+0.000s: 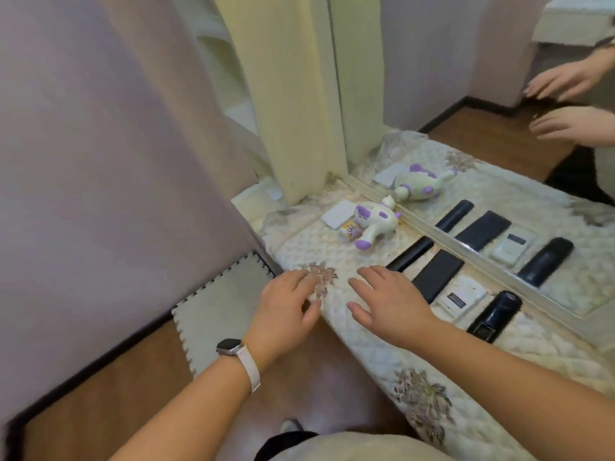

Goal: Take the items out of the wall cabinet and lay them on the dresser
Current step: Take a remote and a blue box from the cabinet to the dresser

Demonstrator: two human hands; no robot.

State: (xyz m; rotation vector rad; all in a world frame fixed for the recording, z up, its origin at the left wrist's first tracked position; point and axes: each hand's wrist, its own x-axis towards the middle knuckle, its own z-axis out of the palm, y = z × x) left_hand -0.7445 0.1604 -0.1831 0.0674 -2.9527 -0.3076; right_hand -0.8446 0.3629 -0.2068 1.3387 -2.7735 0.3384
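Observation:
The dresser [359,331] has a quilted cream cover. On it lie a white and purple toy cow [374,221], a small white pad [337,214], a little yellow packet [349,232], a black tube [411,257], a flat black case [437,276], a white box [461,296] and a black bottle [496,316]. My left hand [288,311] rests with relaxed fingers on the front left edge of the cover, holding nothing. My right hand [386,304] lies flat and open on the cover just right of it. The wall cabinet is out of view.
A mirror [499,181] along the dresser's back reflects the items and both hands. A cream panel [289,94] stands at the back left corner. A pale wall [100,161] fills the left. A foam floor mat [219,314] lies on the wood floor below.

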